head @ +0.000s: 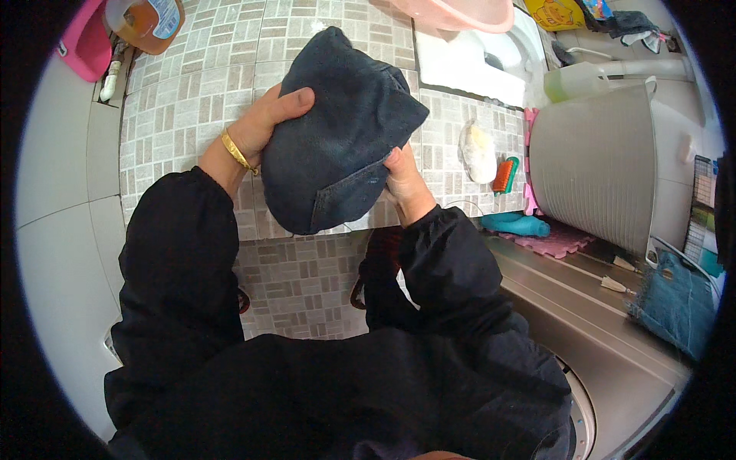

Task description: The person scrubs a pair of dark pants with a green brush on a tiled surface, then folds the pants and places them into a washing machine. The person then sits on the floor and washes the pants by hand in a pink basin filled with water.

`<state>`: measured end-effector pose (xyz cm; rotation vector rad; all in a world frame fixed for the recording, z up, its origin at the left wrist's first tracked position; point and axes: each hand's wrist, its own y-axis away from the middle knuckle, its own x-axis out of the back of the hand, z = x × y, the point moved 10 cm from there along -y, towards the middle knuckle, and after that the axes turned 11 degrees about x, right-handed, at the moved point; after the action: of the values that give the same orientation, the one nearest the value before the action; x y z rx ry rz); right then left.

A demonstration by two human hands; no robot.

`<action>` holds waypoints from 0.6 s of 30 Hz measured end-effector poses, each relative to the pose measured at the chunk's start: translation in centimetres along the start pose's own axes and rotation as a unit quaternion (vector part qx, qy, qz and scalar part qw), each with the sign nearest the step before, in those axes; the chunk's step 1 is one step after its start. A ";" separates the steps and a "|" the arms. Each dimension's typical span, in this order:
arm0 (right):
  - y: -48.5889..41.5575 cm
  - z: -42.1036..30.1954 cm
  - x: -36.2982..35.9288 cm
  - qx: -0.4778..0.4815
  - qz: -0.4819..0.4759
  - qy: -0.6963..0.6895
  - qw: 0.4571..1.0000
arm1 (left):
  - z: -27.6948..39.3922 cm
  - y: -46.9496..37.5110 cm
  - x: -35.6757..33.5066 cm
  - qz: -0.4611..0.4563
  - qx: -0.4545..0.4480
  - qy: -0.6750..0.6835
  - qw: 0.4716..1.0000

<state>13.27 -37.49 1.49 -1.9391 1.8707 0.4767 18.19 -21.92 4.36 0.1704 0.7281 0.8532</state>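
A dark navy fabric item (339,126) is held up above the tiled ledge, bunched into a rounded bundle with a stitched seam near its lower right. I cannot tell which garment it is. My left hand (267,123) grips its left side, thumb on top and fingers hidden beneath; a gold bracelet circles that wrist. At the lower right edge, my right hand (405,178) pinches the cloth with the thumb over it, and its other fingers are mostly hidden.
On the tiled ledge (190,126) to the right lie a whitish oblong object (479,152) and an orange-and-green brush (505,175). A pink basin (460,14) stands behind, by a white squat toilet (477,63). A grey ribbed tub (595,167) and a metallic washing machine (575,305) flank the right.
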 end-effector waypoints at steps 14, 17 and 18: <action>-3.2 -3.5 -3.5 -0.012 0.065 -0.003 0.998 | 2.0 -1.6 0.4 0.034 -0.037 0.137 0.989; -4.0 -3.4 -3.7 -0.013 0.073 -0.036 0.997 | 2.4 -2.5 0.8 0.051 -0.065 0.145 0.986; -4.2 -3.3 -3.6 -0.014 0.078 -0.041 0.996 | 2.6 -2.7 0.7 0.049 -0.081 0.134 0.987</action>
<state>17.21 -35.99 6.36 -1.7702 1.9809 0.6247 21.91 -22.77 4.83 -0.0559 0.9020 1.0362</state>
